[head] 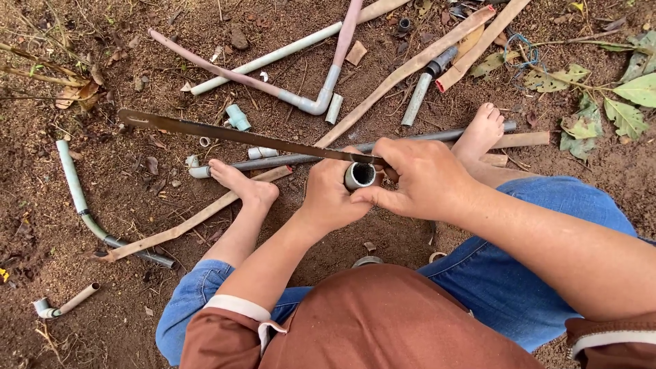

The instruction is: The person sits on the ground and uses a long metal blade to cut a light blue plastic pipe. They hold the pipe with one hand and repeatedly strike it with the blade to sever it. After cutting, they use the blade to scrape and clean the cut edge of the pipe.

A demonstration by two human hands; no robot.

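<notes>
I saw the left hand (333,195) wrapped around a short grey plastic pipe piece (359,175), its open end facing the camera. The right hand (418,179), fingers closed, gripped the near end of a long rusty flat metal saw blade (232,134), which lay across the pipe piece's top and ran off to its left. Bare feet sat either side of the pipe piece on brown dirt ground (137,287). A grey elbow-jointed pipe (309,101) lay beyond it, green leaves (615,96) far right.
</notes>
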